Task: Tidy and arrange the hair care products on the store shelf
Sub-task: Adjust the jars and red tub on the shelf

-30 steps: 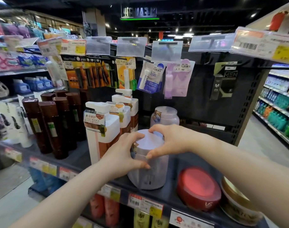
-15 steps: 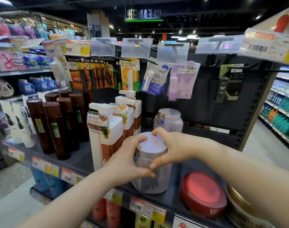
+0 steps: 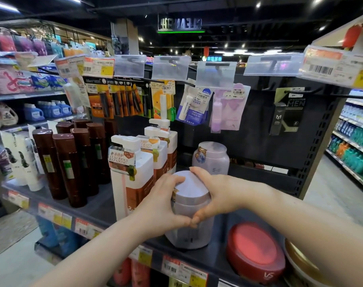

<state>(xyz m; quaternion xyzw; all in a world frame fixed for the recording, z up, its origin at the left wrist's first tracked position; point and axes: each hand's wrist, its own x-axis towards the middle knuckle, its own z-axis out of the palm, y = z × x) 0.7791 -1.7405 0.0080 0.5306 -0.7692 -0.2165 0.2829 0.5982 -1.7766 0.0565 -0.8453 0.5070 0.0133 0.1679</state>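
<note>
Progress: partial, by judgement; brown bottles (image 3: pixel 66 168) and white pump bottles (image 3: pixel 131 175), centre left, stand upright in rows; red tub (image 3: pixel 257 249), lower right, sits tilted with its lid toward the camera, apparently still to be righted; gold tub (image 3: pixel 300 266) beside it, partly out of frame.
Item in hand: lilac jar (image 3: pixel 188 230), lower centre, upright near the shelf (image 3: pixel 97 208) front edge; fingers of left hand (image 3: pixel 162 206) and right hand (image 3: pixel 217 193) curled round it, gripping at the lid.
Second lilac jar (image 3: pixel 211 156) behind; all lids on; contents unseen.
</note>
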